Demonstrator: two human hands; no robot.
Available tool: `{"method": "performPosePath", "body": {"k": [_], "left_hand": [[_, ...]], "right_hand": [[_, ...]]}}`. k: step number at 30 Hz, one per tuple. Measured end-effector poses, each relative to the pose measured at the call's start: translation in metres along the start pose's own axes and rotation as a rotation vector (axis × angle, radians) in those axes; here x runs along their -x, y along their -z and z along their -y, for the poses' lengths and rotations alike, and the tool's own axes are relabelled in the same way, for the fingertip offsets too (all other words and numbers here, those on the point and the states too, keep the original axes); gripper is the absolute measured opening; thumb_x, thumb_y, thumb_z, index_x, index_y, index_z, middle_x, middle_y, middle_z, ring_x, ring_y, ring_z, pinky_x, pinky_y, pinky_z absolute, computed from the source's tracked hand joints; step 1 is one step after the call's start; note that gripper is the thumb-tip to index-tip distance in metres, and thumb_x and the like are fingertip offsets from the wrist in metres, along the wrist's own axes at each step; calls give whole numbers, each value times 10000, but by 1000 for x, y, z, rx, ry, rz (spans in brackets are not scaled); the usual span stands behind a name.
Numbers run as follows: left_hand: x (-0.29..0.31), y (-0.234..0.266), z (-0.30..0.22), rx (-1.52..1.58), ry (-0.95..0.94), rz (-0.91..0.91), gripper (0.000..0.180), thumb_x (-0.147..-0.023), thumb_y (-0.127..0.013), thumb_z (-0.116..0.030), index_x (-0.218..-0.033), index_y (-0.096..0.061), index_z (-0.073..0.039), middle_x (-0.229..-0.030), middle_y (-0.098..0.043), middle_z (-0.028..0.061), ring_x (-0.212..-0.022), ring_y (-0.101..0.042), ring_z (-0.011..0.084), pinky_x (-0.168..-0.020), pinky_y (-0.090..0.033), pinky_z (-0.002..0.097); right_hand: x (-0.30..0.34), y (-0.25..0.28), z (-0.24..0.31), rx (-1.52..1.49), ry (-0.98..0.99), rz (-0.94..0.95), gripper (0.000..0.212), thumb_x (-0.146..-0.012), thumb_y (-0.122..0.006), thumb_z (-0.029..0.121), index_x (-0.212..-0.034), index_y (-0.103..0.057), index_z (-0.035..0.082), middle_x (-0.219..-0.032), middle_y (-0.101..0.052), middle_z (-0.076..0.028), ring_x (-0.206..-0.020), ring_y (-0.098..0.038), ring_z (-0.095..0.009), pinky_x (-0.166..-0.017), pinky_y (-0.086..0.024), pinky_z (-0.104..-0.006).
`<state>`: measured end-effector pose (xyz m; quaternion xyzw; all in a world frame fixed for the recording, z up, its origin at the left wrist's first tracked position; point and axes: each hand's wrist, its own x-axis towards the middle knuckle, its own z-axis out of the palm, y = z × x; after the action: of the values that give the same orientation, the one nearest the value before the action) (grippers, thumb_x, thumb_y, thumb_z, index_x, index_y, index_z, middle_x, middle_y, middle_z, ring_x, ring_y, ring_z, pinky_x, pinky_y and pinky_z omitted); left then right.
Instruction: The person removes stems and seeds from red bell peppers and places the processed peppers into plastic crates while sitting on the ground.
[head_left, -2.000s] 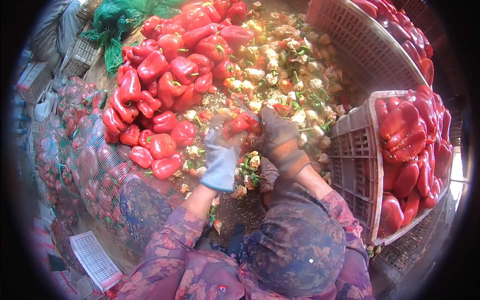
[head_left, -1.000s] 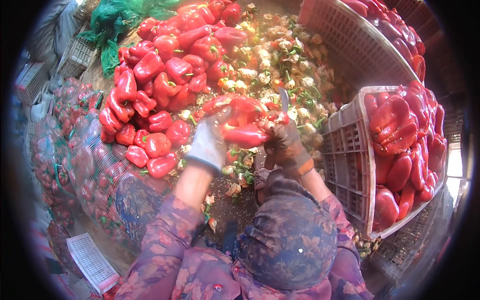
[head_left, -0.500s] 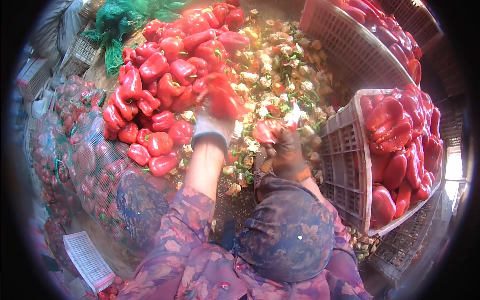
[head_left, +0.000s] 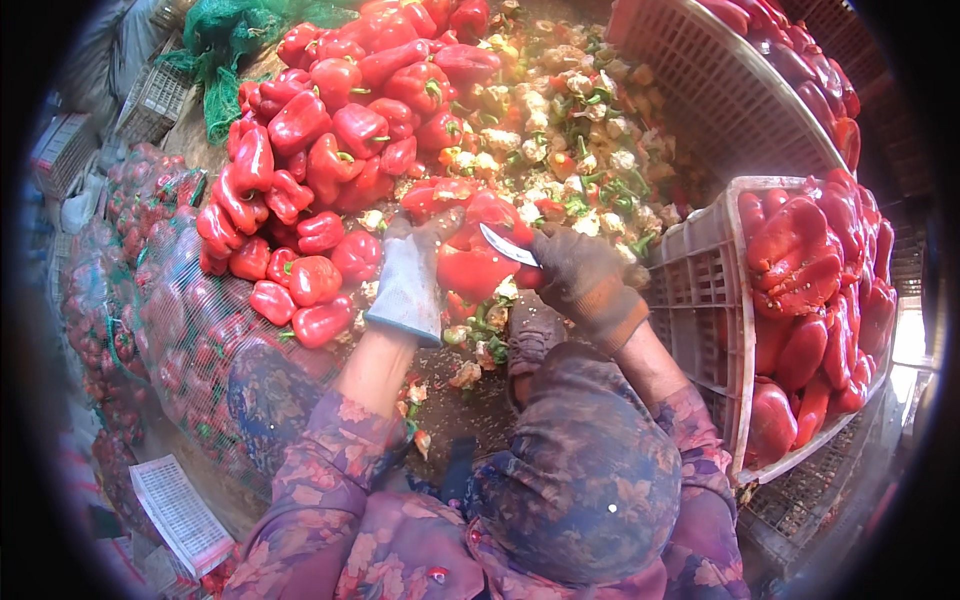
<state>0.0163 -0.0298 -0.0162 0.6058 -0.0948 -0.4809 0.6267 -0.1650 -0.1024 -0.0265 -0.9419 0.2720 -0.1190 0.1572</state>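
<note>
My left hand, in a pale glove with dirty fingertips, is closed on a red bell pepper between my hands. The pepper seems split open, but its exact shape is partly hidden by my fingers. A small knife is gripped in my right hand, which wears a dark brown glove with an orange-brown cuff. Its short, pale, curved blade points left across the pepper. Red flesh also shows beside my right fingers; whether they touch it I cannot tell. Just beyond my left hand lies a heap of whole red peppers.
Cut-out pepper cores cover the ground ahead. At right stands a plastic crate full of pepper halves, with another filled crate behind. Mesh sacks of peppers lie left; green netting is far left. My knee rises below my right hand.
My left hand has drawn nearer with the pepper, which was blurred by motion. My right hand has turned, so the blade now points left at the pepper; the red piece it held before is less visible.
</note>
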Motion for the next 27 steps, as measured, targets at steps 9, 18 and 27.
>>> {"method": "performPosePath", "body": {"k": [9, 18, 27], "left_hand": [[-2, 17, 1, -203, 14, 155, 347, -768, -685, 12, -1105, -604, -12, -936, -679, 80, -823, -649, 179, -767, -529, 302], [-5, 36, -10, -332, 68, 150, 354, -750, -741, -16, -1084, -622, -9, -970, -677, 72, -865, -638, 164, -795, -513, 308], [-10, 7, 41, -58, -141, 102, 395, -816, -708, -8, -1179, -558, -54, -1033, -655, 94, -855, -649, 171, -686, -570, 300]], "right_hand": [[13, -8, 13, 229, -109, 1, 272, -800, -677, 278, -979, -563, 107, -800, -582, -72, -735, -651, -245, -593, -507, -410], [30, -54, -56, -376, -666, -3, 158, -817, -673, 129, -963, -691, 72, -845, -697, -133, -755, -675, -244, -672, -534, -355], [2, 6, 27, -586, -355, -402, 454, -764, -790, 196, -1145, -591, 49, -936, -632, -125, -874, -653, -251, -717, -545, -367]]}}
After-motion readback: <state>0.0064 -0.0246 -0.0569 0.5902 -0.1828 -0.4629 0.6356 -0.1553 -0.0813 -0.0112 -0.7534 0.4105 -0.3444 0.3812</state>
